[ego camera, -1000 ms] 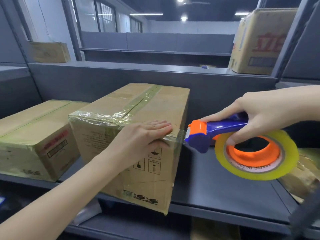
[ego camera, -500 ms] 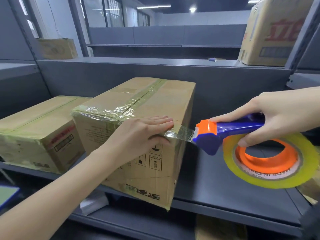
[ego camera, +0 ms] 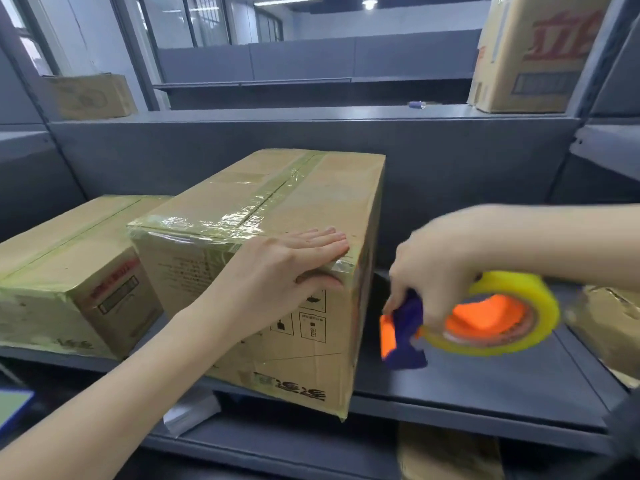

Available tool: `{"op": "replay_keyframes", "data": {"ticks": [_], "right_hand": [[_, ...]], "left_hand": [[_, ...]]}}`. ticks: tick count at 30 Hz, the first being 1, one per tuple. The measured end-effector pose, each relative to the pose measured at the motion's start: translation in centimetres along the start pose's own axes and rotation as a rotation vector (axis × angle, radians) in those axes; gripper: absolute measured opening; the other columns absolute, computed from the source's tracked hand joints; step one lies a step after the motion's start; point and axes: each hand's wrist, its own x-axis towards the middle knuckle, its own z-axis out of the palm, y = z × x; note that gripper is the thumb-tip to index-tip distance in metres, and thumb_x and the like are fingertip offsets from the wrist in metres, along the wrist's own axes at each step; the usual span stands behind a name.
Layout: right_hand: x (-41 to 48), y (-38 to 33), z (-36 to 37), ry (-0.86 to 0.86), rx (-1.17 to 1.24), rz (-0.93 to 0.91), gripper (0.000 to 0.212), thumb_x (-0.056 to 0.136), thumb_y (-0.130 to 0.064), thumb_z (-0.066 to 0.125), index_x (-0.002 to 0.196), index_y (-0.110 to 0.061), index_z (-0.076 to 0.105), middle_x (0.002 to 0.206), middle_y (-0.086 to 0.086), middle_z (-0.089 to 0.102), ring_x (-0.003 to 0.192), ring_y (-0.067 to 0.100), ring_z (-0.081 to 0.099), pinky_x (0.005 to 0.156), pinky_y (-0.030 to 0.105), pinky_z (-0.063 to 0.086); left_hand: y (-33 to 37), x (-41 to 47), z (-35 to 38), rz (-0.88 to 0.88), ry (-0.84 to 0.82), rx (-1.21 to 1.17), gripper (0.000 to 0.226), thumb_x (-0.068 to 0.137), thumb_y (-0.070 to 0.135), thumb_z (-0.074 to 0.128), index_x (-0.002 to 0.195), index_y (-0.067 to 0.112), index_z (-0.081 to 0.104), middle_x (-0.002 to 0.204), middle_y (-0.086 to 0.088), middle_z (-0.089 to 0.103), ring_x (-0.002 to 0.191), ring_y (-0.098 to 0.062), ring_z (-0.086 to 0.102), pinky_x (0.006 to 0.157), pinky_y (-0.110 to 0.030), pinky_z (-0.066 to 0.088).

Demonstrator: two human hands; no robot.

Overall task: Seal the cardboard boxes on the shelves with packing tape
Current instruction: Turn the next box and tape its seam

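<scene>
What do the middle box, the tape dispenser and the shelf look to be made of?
The middle box looks like matte brown cardboard: creased edges, printed symbols, glossy clear tape over its seam. The tape dispenser is probably moulded plastic, saturated blue and orange, though blurred. The shelf seems painted sheet metal: flat grey, thin folded front lip.

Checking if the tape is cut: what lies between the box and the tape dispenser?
In the head view, only bare grey shelf shows between the box and the blurred tape dispenser in the right hand; no tape strand spans the gap.
</scene>
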Motion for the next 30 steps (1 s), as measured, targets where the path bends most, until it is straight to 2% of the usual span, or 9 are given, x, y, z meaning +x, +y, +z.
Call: {"op": "replay_keyframes", "data": {"ticks": [3,9,11,13,15,18,22,25,30], "right_hand": [[1.4,-0.3,0.7,-0.001,0.071,0.005,0.045,0.077,-0.044,0.062,0.121,-0.043,0.057,0.069,-0.008,0.057,0.054,0.007,0.05,0.05,0.019,0.045],[0.7,1.1,0.5,0.022,0.129,0.058,0.053,0.077,-0.042,0.059,0.128,-0.048,0.05,0.063,-0.01,0.053,0.041,-0.01,0.047,0.031,0.007,0.031],[0.0,1.5,0.7,0.023,0.133,0.111,0.054,0.077,-0.048,0.06,0.13,-0.049,0.047,0.066,-0.013,0.052,0.048,-0.004,0.051,0.038,0.009,0.036],[-1.1,2.0,1.1,0.048,0.158,0.183,0.059,0.074,-0.068,0.054,0.13,-0.051,0.045,0.072,-0.017,0.053,0.059,0.0,0.05,0.051,0.015,0.039],[-2.7,2.7,1.2,0.152,0.195,0.259,0.058,0.072,-0.08,0.039,0.125,-0.058,0.044,0.071,-0.017,0.057,0.061,0.0,0.052,0.054,0.017,0.039],[-5.1,3.6,0.7,0.433,0.234,0.385,0.044,0.081,-0.07,0.021,0.122,-0.067,0.038,0.066,-0.013,0.06,0.058,0.004,0.054,0.052,0.022,0.039],[-5.8,3.0,-0.4,0.824,0.098,0.497,0.055,0.079,-0.067,0.014,0.133,-0.064,0.024,0.06,-0.016,0.031,0.06,0.013,0.039,0.048,0.027,0.025],[-4.1,1.6,-1.7,0.968,0.03,0.515,0.059,0.081,-0.065,0.017,0.139,-0.055,0.022,0.064,-0.013,0.028,0.069,0.016,0.038,0.051,0.03,0.023],[0.4,-0.9,-3.9,1.075,-0.002,0.524,0.057,0.089,-0.061,0.035,0.143,-0.048,0.022,0.078,-0.002,0.038,0.079,0.021,0.05,0.059,0.029,0.027]], "left_hand": [[-0.3,-0.2,0.1,0.021,-0.009,0.07,0.043,0.077,0.024,0.075,0.117,0.011,0.065,0.119,-0.002,0.063,0.114,-0.015,0.058,0.097,-0.037,0.047],[0.7,0.3,-0.8,0.054,-0.052,0.184,0.05,0.081,0.047,0.053,0.109,0.008,0.069,0.111,-0.003,0.069,0.103,-0.015,0.065,0.09,-0.024,0.046],[1.1,0.5,-0.8,0.074,-0.059,0.211,0.052,0.082,0.048,0.05,0.107,0.007,0.069,0.108,-0.003,0.07,0.099,-0.017,0.066,0.088,-0.025,0.047],[1.4,0.5,-0.8,0.08,-0.063,0.207,0.053,0.083,0.048,0.049,0.111,0.006,0.067,0.11,-0.004,0.069,0.1,-0.019,0.066,0.087,-0.028,0.048],[1.5,0.4,-0.6,0.067,-0.07,0.178,0.053,0.083,0.047,0.049,0.112,0.006,0.067,0.112,-0.004,0.068,0.103,-0.019,0.065,0.087,-0.029,0.05],[1.3,0.3,-0.6,0.049,-0.082,0.133,0.053,0.085,0.046,0.046,0.114,0.008,0.067,0.115,-0.003,0.067,0.108,-0.017,0.063,0.09,-0.029,0.051],[0.7,0.0,-0.9,0.081,-0.079,0.102,0.051,0.087,0.045,0.043,0.118,0.011,0.065,0.12,0.0,0.064,0.114,-0.012,0.058,0.093,-0.028,0.049],[-0.2,-0.5,-1.9,0.089,-0.059,0.096,0.05,0.087,0.045,0.041,0.113,0.013,0.068,0.116,0.001,0.066,0.109,-0.009,0.061,0.087,-0.027,0.053],[-3.9,-2.2,-4.3,0.015,-0.031,0.133,0.053,0.087,0.051,0.036,0.11,0.018,0.07,0.112,0.004,0.067,0.101,-0.006,0.064,0.078,-0.028,0.056]]}}
